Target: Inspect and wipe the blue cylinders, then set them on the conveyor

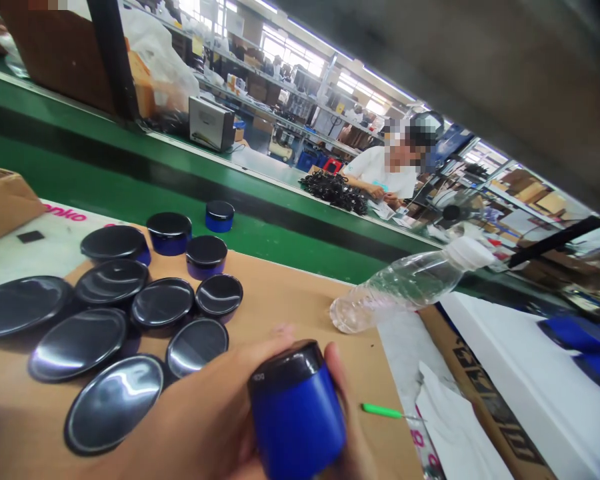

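Observation:
A blue jar with a glossy black lid (300,413) is tilted in front of me at the bottom of the view. My left hand (200,413) is closed round its left side, with fingertips behind the lid. Against the jar's right side presses my right hand (353,427), mostly cut off by the lower edge. To the left, several similar black-lidded jars (163,303) stand grouped on a brown cardboard sheet (280,293). A smaller-looking jar (219,217) stands apart on the green surface beyond. Right of my hands lies a thin tool with a green handle (381,411).
A clear plastic bottle with a white cap (400,287) leans at the right. Crumpled white paper (455,427) lies near a white box (525,373) holding blue items (580,333). Across the green belt (280,247), a co-worker (390,173) handles something beside black cables (333,190).

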`<state>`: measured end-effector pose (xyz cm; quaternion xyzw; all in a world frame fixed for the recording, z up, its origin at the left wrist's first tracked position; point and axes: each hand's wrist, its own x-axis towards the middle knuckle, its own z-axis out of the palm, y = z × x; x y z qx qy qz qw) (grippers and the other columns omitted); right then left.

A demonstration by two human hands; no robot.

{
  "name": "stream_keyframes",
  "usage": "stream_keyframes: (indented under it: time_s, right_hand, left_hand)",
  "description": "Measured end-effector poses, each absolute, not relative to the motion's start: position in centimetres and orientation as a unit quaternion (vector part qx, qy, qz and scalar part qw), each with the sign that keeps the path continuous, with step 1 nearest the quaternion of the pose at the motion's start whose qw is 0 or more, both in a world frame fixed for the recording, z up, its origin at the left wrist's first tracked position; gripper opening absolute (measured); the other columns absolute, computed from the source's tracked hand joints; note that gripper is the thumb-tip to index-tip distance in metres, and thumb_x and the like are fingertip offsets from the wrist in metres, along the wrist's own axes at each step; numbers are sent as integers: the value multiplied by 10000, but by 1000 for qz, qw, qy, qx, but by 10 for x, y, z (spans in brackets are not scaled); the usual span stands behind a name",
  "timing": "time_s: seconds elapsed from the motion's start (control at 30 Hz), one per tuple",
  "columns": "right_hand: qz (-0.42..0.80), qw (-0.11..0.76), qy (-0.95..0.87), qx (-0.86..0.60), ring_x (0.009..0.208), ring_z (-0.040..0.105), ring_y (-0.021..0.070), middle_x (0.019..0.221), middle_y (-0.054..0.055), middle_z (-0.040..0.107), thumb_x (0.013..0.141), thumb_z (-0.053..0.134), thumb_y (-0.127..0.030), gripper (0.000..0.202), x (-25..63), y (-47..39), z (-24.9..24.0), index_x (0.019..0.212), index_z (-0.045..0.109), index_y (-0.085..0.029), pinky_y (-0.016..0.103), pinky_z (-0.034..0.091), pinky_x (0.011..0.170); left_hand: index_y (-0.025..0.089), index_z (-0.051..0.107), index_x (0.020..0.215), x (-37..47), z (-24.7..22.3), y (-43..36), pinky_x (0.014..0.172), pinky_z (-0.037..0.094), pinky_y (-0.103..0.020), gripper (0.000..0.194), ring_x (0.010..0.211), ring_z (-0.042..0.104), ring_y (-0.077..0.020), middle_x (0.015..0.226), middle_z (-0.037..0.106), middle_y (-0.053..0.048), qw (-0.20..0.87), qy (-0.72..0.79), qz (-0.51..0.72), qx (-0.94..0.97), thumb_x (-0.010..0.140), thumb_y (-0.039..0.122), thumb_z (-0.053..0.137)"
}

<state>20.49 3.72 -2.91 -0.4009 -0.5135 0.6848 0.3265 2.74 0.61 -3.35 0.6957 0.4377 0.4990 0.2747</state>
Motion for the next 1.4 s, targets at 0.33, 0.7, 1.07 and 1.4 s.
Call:
stream_keyframes:
  time_s: [0.33, 0.7, 1.07, 1.4]
  right_hand:
    - [637, 351, -592, -347, 1182, 662, 278, 1282, 65, 713, 829, 588, -787, 721, 201, 40, -12, 1345, 635, -284, 362, 529, 998]
    - [537, 366, -645, -401, 1466, 442, 257, 1590, -10, 465, 838, 666, -695, 841, 212, 39, -21, 1559, 317, -442, 435, 378, 1208]
    - [516, 440, -617, -398, 961, 777, 111, 1031, -41, 823, 1039, 541, -400, 279, 211, 52, -8, 993, 807, -331, 200, 596, 871]
    - [501, 325, -730, -333, 1447, 465, 177, 1470, -61, 581, 945, 704, -342, 417, 214, 46, -6, 1349, 622, -404, 350, 354, 1223]
  left_hand:
    - [343, 538, 1348, 13, -27, 16, 1006, 396, -12, 625, 1086, 664, -68, 1184, 670, 79, 131, 419, 483, 758, 756, 149, 587]
    - [329, 352, 1462, 7, -35, 23, 1113, 429, -177, 657, 1263, 649, -150, 1423, 651, 29, 119, 375, 395, 830, 853, 148, 517]
    - [325, 457, 1375, 19, -35, 20, 1060, 481, -163, 558, 1124, 723, -151, 1286, 726, 30, 154, 326, 459, 812, 844, 181, 554]
    - [353, 541, 1314, 15, -47, 16, 978, 578, -245, 692, 1141, 723, -211, 1217, 749, 20, 201, 386, 462, 772, 667, 106, 555]
